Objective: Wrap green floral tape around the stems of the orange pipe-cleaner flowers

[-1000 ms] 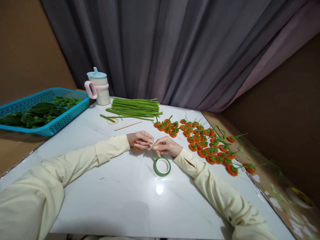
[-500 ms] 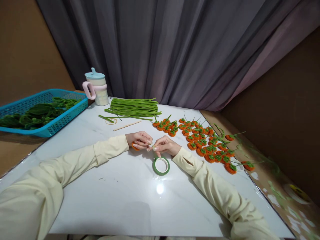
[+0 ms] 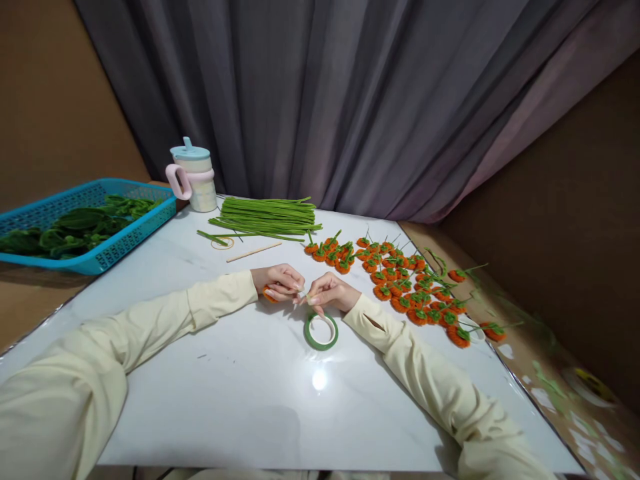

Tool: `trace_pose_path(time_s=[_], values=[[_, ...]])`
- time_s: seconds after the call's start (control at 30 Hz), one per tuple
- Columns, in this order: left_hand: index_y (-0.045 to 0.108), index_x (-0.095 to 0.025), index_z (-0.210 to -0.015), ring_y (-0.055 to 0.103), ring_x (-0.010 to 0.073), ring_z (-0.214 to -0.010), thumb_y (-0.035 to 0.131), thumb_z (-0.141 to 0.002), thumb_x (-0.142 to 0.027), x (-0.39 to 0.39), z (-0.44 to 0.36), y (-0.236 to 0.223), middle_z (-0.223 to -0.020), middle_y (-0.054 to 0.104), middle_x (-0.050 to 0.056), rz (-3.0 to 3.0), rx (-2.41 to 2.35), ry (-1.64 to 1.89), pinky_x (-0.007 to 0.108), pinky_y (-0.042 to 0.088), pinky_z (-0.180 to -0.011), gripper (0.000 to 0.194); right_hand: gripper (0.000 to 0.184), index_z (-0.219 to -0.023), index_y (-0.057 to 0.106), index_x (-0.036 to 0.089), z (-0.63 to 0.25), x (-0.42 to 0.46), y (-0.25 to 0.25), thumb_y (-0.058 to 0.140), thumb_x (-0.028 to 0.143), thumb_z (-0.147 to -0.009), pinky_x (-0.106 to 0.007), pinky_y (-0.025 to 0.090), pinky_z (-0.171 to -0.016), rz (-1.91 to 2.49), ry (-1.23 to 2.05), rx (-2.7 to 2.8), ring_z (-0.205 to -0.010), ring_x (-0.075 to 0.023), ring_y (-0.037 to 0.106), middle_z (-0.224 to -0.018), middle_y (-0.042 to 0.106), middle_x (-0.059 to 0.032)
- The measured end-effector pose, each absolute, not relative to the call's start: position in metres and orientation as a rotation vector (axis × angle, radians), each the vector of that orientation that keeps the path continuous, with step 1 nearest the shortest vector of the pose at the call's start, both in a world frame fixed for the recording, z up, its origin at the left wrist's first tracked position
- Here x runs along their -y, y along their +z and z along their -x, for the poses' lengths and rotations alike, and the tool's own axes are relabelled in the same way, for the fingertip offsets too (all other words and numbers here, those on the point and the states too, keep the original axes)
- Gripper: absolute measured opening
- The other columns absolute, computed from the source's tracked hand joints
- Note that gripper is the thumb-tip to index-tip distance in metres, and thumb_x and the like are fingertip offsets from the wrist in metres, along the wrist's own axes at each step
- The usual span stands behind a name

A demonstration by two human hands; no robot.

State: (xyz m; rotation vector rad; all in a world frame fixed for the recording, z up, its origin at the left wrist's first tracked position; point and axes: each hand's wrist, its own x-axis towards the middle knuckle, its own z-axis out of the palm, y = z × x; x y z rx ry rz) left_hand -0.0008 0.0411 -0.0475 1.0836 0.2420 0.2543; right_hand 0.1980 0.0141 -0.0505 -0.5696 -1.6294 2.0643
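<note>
My left hand (image 3: 281,280) is closed around an orange knitted pumpkin (image 3: 271,295), which is mostly hidden by the fingers. Thumb and fingers of my right hand (image 3: 333,292) pinch together right beside the left fingertips, on what looks like a thin green strip of tape. Just below the right fingers is a roll of green tape (image 3: 327,345) with a white core; a lower finger reaches its top edge. Many finished-looking orange pumpkins (image 3: 418,315) with green tops and thin stems lie in rows to the right of my hands.
Green fuzzy stems (image 3: 267,217) lie bundled at the back, with a wooden stick (image 3: 254,252) and a rubber band before them. A lidded cup (image 3: 203,190) stands behind. At the left is a blue basket (image 3: 97,260) of green leaves. Paper scraps (image 3: 543,399) lie beyond the right edge.
Both hands stay almost in place, fingertips together. The right fingers have shifted slightly, and the tape roll has turned or tilted a little.
</note>
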Motion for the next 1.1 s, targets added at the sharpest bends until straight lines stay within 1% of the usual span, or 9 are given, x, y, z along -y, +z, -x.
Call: trace_pose_path(time_s=[0.1,0.23,0.33,0.4,0.6,0.8,0.9,0.97,1.1], values=[[0.046,-0.014,-0.057,0.019,0.0011,-0.023,0.062,-0.074,-0.016,-0.051,0.016,-0.044,-0.03,0.022,-0.013,-1.052,-0.249,0.459,0.022,0.053,-0.06,0.024,0.022,-0.069,0.069,0.007,-0.206,-0.011,-0.051,0.076,0.026,-0.059,-0.022,0.039,-0.041,0.505,2.152,1.704,-0.037,-0.0111,0.052,-0.045,0.061,-0.0034],[0.035,-0.016,-0.055,0.018,0.0012,-0.024,0.054,-0.08,-0.016,-0.063,0.033,-0.04,-0.032,0.02,-0.014,-1.02,-0.259,0.659,0.026,0.051,-0.079,0.032,0.026,-0.082,0.07,0.007,-0.215,-0.009,-0.052,0.073,0.027,-0.066,-0.017,0.025,-0.033,0.562,2.123,1.66,-0.033,-0.0051,0.041,-0.048,0.062,-0.0028],[0.041,-0.015,-0.057,0.03,0.0039,-0.025,0.055,-0.079,-0.016,-0.062,0.027,-0.043,-0.03,0.028,-0.011,-1.045,-0.279,0.596,0.029,0.05,-0.079,0.027,0.047,-0.111,0.061,0.011,-0.213,-0.01,-0.052,0.072,0.029,-0.068,-0.015,0.016,-0.033,0.58,2.103,1.579,-0.033,-0.0016,0.03,-0.057,0.066,-0.0026],[0.048,-0.013,-0.06,0.038,0.0065,-0.027,0.059,-0.077,-0.016,-0.058,0.019,-0.046,-0.029,0.033,-0.009,-1.069,-0.29,0.521,0.031,0.05,-0.076,0.021,0.06,-0.122,0.052,0.014,-0.21,-0.012,-0.052,0.073,0.028,-0.067,-0.015,0.017,-0.033,0.557,2.114,1.543,-0.036,-0.0011,0.029,-0.069,0.069,-0.0051],[0.053,-0.011,-0.061,0.044,0.011,-0.03,0.064,-0.074,-0.024,-0.053,0.012,-0.05,-0.028,0.039,-0.005,-1.109,-0.3,0.454,0.029,0.049,-0.061,0.022,0.053,-0.117,0.054,0.017,-0.205,-0.012,-0.055,0.072,0.031,-0.069,-0.015,0.023,-0.033,0.548,2.03,1.499,-0.04,0.0006,0.035,-0.11,0.062,-0.0132],[0.053,-0.012,-0.062,0.043,0.0095,-0.03,0.062,-0.078,-0.027,-0.053,0.013,-0.05,-0.028,0.038,-0.007,-1.128,-0.311,0.458,0.029,0.047,-0.066,0.024,0.049,-0.119,0.052,0.018,-0.203,-0.007,-0.047,0.063,0.042,-0.078,-0.011,0.021,-0.031,0.721,1.925,1.41,-0.042,-0.0045,0.046,-0.066,0.061,-0.0009],[0.052,-0.012,-0.063,0.043,0.0094,-0.03,0.061,-0.08,-0.028,-0.051,0.012,-0.051,-0.029,0.038,-0.008,-1.135,-0.319,0.443,0.029,0.047,-0.065,0.024,0.059,-0.133,0.035,0.033,-0.202,-0.007,-0.046,0.061,0.037,-0.08,-0.013,0.025,-0.031,0.708,1.897,1.377,-0.042,-0.0027,0.047,-0.104,0.063,-0.0065],[0.052,-0.012,-0.064,0.043,0.0092,-0.03,0.061,-0.08,-0.029,-0.05,0.011,-0.052,-0.029,0.038,-0.008,-1.14,-0.324,0.432,0.029,0.046,-0.064,0.025,0.063,-0.135,0.027,0.039,-0.201,-0.007,-0.047,0.059,0.033,-0.081,-0.014,0.025,-0.028,0.688,1.879,1.378,-0.04,-0.0007,0.044,-0.13,0.048,-0.0088],[0.053,-0.011,-0.065,0.045,0.0102,-0.033,0.061,-0.08,-0.032,-0.048,0.009,-0.052,-0.03,0.039,-0.006,-1.15,-0.33,0.417,0.028,0.044,-0.058,0.027,0.056,-0.133,0.036,0.034,-0.2,-0.007,-0.05,0.058,0.031,-0.081,-0.014,0.026,-0.025,0.706,1.844,1.425,-0.04,0.0001,0.043,-0.141,0.035,-0.0105]])
